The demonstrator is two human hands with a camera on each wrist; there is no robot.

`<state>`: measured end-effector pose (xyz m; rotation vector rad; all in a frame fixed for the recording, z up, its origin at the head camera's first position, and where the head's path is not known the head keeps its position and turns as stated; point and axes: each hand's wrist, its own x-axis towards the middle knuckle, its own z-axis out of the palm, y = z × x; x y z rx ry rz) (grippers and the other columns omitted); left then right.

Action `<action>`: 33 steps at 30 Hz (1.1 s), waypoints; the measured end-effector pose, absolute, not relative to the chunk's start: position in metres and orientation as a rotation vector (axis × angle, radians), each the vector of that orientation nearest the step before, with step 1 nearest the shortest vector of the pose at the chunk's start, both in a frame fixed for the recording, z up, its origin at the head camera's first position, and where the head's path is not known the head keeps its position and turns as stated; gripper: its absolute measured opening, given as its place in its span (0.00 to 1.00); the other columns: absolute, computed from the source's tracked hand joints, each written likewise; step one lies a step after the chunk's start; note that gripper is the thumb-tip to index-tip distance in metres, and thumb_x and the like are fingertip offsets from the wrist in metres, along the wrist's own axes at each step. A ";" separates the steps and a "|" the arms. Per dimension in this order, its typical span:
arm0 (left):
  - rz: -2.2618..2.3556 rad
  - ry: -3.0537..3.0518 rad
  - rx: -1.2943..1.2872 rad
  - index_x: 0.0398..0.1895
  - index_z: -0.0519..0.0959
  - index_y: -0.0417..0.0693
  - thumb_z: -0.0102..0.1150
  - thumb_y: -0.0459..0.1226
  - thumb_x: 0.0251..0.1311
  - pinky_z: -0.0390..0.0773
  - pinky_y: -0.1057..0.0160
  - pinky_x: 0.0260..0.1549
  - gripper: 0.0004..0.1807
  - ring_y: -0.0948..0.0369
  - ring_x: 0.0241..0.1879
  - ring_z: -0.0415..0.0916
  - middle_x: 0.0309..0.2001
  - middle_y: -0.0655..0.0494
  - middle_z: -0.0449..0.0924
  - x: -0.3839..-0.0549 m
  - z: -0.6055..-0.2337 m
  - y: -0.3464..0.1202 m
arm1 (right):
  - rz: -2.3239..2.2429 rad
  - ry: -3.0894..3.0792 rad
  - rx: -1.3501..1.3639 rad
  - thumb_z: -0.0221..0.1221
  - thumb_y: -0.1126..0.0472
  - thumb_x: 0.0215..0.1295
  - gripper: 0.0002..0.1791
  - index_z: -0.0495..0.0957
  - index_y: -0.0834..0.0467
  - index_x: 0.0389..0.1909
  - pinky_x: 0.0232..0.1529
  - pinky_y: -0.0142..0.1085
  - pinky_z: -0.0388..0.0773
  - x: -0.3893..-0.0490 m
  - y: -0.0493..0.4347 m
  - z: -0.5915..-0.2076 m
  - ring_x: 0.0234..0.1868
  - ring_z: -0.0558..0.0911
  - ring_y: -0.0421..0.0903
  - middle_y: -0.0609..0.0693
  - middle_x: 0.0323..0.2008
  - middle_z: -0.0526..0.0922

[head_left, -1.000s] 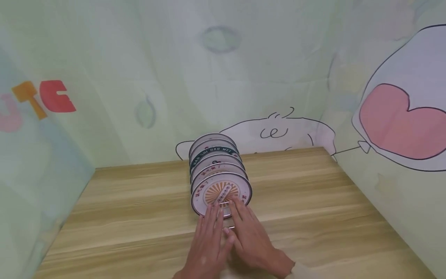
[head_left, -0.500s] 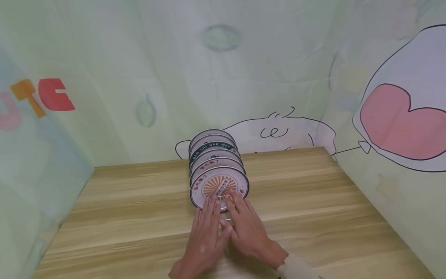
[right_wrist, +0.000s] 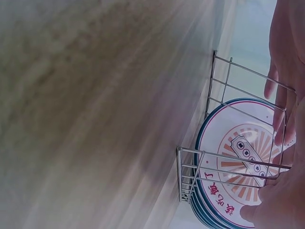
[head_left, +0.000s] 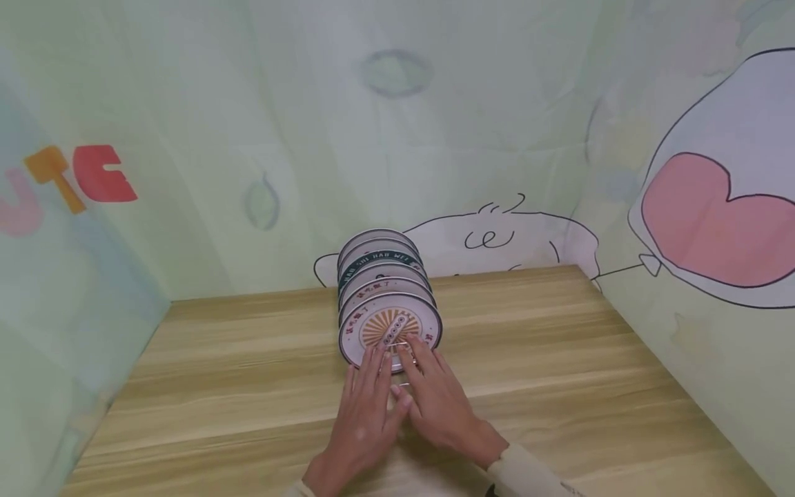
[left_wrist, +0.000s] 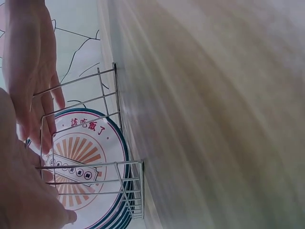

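A row of several round plates [head_left: 363,331] stands on edge, one behind another, in a wire dish rack [left_wrist: 142,183]. The front plate is white with a dark rim, red characters and an orange sunburst. My left hand [head_left: 366,417] lies with straight fingers at the near end of the rack, left of centre. Beside it, my right hand [head_left: 444,407] also has its fingers stretched forward, fingertips at the rack's front wires. Both thumbs point inward, close together. In the head view the hands cover most of the rack's front; the wrist views show its wires beside the fingers.
The rack stands on a wood-grain table [head_left: 248,393]. A printed cloth backdrop [head_left: 310,138] rises behind the table and along both sides, with a cartoon figure at the back and a pink heart balloon at the right.
The rack with its plates has slid a short way across the table, away from the body. Both hands have moved forward with it, fingers still straight.
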<state>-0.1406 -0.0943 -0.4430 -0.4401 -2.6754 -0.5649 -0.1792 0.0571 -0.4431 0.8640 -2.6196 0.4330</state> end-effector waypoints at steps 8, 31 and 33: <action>-0.559 -2.662 -0.430 0.70 0.54 0.41 0.37 0.53 0.67 0.48 0.41 0.67 0.35 0.49 0.72 0.42 0.73 0.47 0.47 -0.144 -0.447 -0.095 | 0.438 -2.631 0.859 0.37 0.43 0.69 0.33 0.57 0.59 0.68 0.68 0.53 0.57 -0.181 0.056 -0.443 0.72 0.53 0.52 0.56 0.71 0.52; -0.643 -2.717 -0.459 0.70 0.51 0.40 0.37 0.55 0.66 0.46 0.44 0.69 0.38 0.53 0.73 0.40 0.74 0.48 0.42 -0.144 -0.447 -0.108 | 0.428 -2.642 1.028 0.35 0.47 0.72 0.31 0.51 0.57 0.71 0.68 0.52 0.56 -0.193 0.075 -0.443 0.72 0.53 0.50 0.53 0.72 0.51; -0.639 -2.724 -0.466 0.70 0.51 0.40 0.37 0.55 0.66 0.46 0.45 0.69 0.38 0.53 0.73 0.40 0.74 0.48 0.42 -0.144 -0.447 -0.109 | 0.425 -2.647 1.038 0.35 0.47 0.72 0.30 0.50 0.56 0.71 0.69 0.52 0.55 -0.193 0.076 -0.444 0.73 0.52 0.50 0.53 0.72 0.50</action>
